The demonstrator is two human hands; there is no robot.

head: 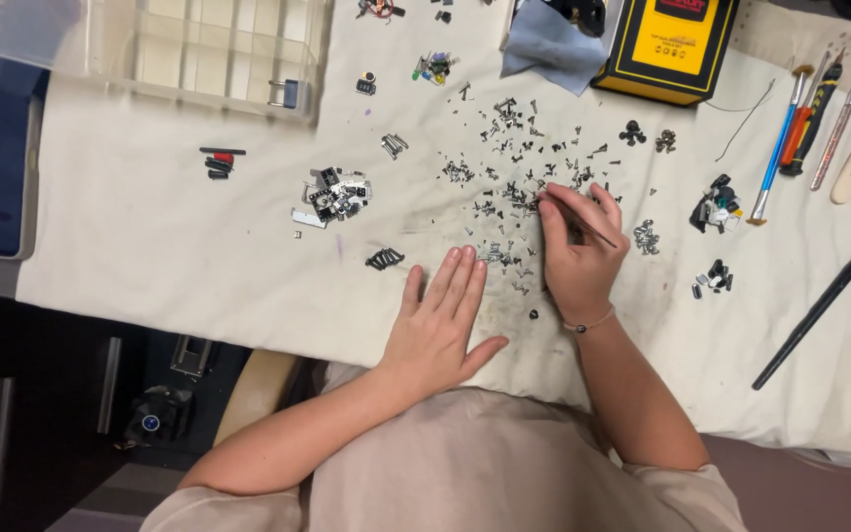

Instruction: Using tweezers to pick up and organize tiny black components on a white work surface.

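My right hand (577,248) grips a thin pair of tweezers (583,219), their tip down among a scatter of small dark screws (514,163) on the cream cloth (150,246). My left hand (438,320) lies flat on the cloth with fingers together and thumb out, holding nothing, just left of the right hand. A few screws lie between the two hands. A thin bracelet circles my right wrist.
Sorted little heaps sit around: black-and-white parts (335,194), black pieces (384,259), a red-black part (220,161), more parts (716,207). Brushes and screwdrivers (819,118) lie at right, a long brush (824,300) below. A yellow box (669,44) and clear organiser (209,49) stand behind.
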